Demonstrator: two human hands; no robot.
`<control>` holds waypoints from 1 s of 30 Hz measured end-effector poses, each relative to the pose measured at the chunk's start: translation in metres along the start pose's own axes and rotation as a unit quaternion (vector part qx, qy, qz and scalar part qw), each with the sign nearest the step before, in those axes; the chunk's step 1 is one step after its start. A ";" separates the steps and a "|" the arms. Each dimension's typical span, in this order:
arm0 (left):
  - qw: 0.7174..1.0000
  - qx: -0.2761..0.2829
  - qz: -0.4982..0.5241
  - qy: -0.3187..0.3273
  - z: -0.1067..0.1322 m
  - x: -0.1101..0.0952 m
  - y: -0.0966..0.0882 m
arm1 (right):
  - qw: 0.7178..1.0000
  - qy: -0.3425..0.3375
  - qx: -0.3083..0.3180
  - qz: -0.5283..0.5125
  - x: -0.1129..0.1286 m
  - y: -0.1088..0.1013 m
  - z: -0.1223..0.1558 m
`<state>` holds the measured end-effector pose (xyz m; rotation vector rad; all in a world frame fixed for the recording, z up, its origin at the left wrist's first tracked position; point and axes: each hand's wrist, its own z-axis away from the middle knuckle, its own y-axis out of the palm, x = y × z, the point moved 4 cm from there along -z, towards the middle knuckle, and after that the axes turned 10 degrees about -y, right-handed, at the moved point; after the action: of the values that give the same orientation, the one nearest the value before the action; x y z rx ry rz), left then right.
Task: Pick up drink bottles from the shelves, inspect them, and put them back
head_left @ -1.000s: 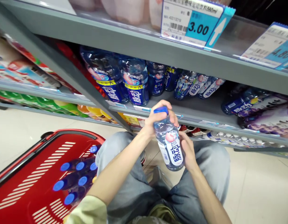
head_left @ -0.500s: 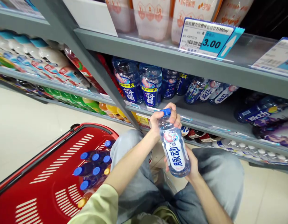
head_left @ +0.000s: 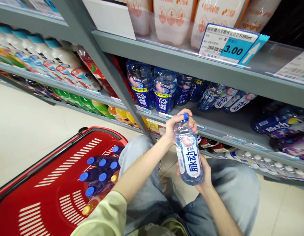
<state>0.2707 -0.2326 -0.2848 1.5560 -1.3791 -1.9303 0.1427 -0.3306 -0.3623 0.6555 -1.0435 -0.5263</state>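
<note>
We read 脉动 in big dark-blue characters down the white label on the held bottle, with "3D" and a "0" higher up; the smaller print is too fine for us. The price tag above says 3.00, 560ml, 40010019. Shelf bottles carry 脉动 too.

Bottle: clear bluish body, blue cap on, pink-and-blue graphic, tilted, cap toward the shelf. We have it over the person's lap, in front of the shelf, right of the red basket.

Left hand is curled closed around the neck just below the cap; right hand cups the lower body, fingertips at the far edge.

Versus a second ago, we see the label facing us more squarely and the right hand wrapped further around.
</note>
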 end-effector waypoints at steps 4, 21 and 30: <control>0.999 0.014 -0.008 0.035 0.003 -0.009 0.000 | 0.977 -0.143 -0.154 0.015 0.009 -0.013 -0.006; 0.986 -0.163 -0.020 0.020 -0.003 -0.015 -0.011 | 0.929 -0.275 -0.133 0.207 0.012 -0.013 0.004; 0.988 -0.019 -0.152 -0.002 0.003 -0.010 0.001 | 0.996 0.046 0.003 -0.078 -0.012 -0.016 -0.003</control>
<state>0.2711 -0.2245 -0.2785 1.8344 -1.1518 -2.1159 0.1388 -0.3331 -0.3823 0.7647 -0.9114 -0.6223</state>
